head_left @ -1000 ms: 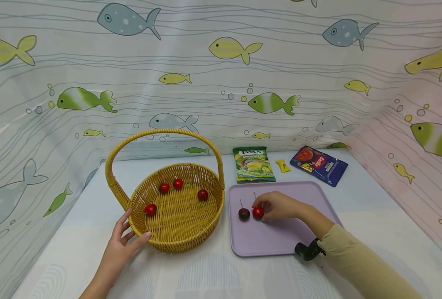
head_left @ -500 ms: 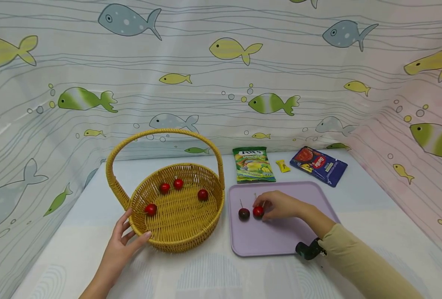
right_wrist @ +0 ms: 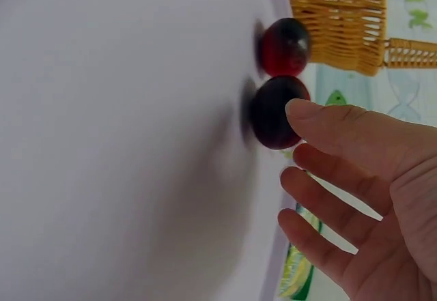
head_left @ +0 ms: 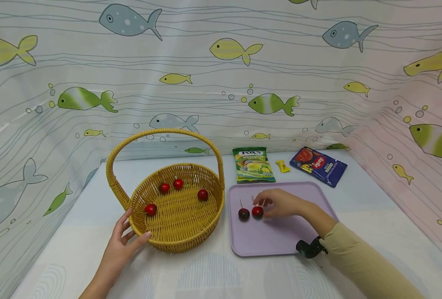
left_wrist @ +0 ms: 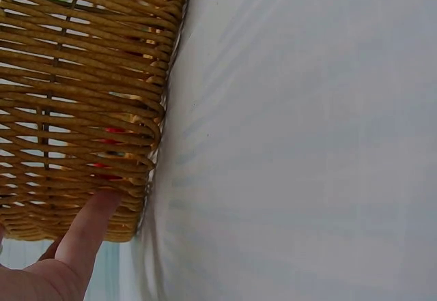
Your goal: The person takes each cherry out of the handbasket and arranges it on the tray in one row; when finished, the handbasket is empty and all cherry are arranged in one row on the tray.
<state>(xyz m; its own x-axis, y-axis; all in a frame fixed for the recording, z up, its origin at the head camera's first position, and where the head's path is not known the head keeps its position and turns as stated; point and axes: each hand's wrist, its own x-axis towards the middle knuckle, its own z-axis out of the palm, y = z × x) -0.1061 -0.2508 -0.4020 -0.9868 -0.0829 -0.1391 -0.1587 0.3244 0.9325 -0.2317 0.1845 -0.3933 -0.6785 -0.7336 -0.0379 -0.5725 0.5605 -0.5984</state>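
A woven basket [head_left: 183, 243] with a tall hoop handle holds several red cherries [head_left: 202, 195]. My left hand [head_left: 121, 245] rests on its near left side, fingers spread; in the left wrist view a straight digit [left_wrist: 89, 229] presses the outer wicker wall. On the lilac tray [head_left: 260, 245] two cherries with upright stems sit side by side: a dark cherry [head_left: 244, 214] and a redder cherry [head_left: 257, 212]. Around the redder one hovers my right hand [head_left: 281, 203], its fingers parted. In the right wrist view the thumb [right_wrist: 328, 120] overlaps the nearer cherry [right_wrist: 273, 117]; whether they touch I cannot tell.
Behind the tray lie a green candy bag [head_left: 254, 165], a small yellow wrapped candy [head_left: 282, 166] and a blue pouch [head_left: 319, 166]. A black device [head_left: 310, 248] is strapped at the right wrist. A fish-patterned curtain [head_left: 191, 99] encloses the table's back and sides.
My right hand's fingers have spread and lifted slightly off the redder cherry, which has shifted a little with its stem now leaning left. My left hand and the basket have stayed put.
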